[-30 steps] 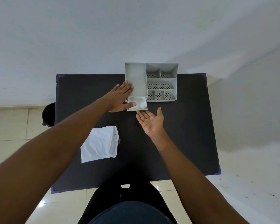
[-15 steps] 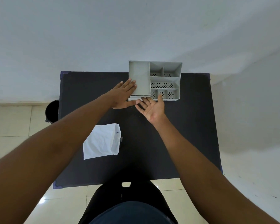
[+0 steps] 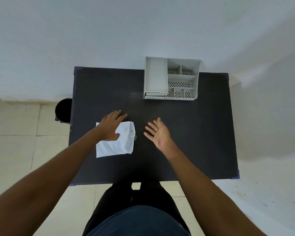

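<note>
Head view, single wide-angle camera. We look from above and steeply down on the table [image 3: 194, 133], whose whole dark top fits in the frame. Its near edge lies low and its far edge meets the wall [image 3: 92, 31]. The camera sits over the table's near edge, so our lap [image 3: 138, 218] shows just below that edge. The left hand [image 3: 111, 127] and right hand [image 3: 158, 133] lie over the table's middle, close and large. The organizer [image 3: 155, 77] at the table's far edge appears smaller. Floor [image 3: 15, 150] shows left and right of the table.
</note>
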